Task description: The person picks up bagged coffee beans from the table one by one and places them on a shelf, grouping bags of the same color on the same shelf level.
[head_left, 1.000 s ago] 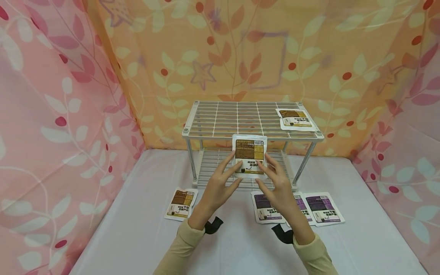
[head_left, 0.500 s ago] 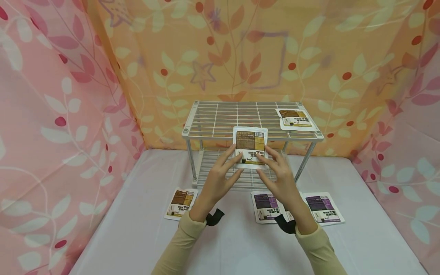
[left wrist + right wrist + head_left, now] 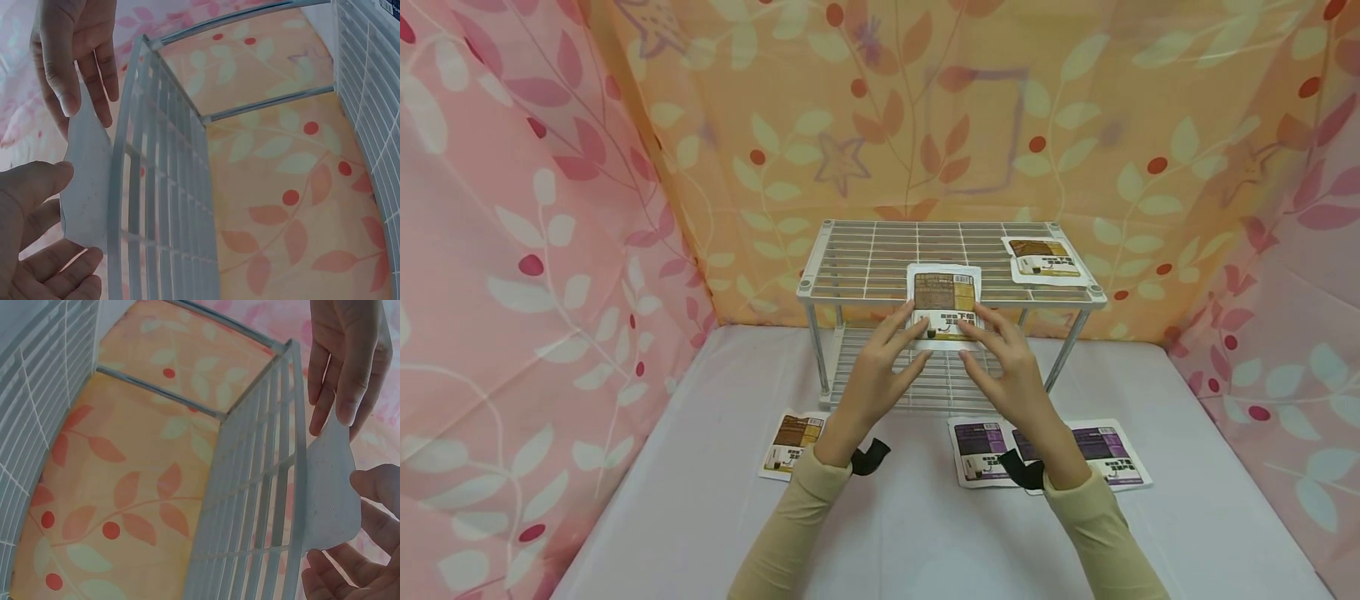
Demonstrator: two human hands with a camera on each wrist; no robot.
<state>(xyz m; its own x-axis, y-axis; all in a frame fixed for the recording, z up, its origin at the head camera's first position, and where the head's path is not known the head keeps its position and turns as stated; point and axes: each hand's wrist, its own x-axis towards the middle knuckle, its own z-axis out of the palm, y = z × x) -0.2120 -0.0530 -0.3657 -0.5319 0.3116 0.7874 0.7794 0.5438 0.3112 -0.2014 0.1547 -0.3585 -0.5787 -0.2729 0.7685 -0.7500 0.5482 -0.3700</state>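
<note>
Both hands hold a flat white pouch with a brown and yellow label (image 3: 945,292) by its sides, at the front edge of the wire rack's top shelf (image 3: 850,299). My left hand (image 3: 878,371) grips the left side, fingers on the label face and thumb lower down. On the opposite side, my right hand (image 3: 1011,371) does the same. The wrist views show the pouch's plain white underside (image 3: 87,175), with fingers at both edges and its far end overlapping the shelf's rail. A similar brown pouch (image 3: 1047,257) lies on the shelf's right end.
Another brown pouch (image 3: 792,442) lies on the white table left of the left wrist. Several purple-labelled pouches (image 3: 976,450) lie at the right, partly behind the right forearm. Beneath the top shelf is the rack's lower shelf (image 3: 940,409). Patterned cloth (image 3: 737,100) hangs behind and at the sides.
Both hands have raised the pouch and moved it forward, from in front of the rack's opening up to the top shelf's front edge. The other pouches have stayed put.
</note>
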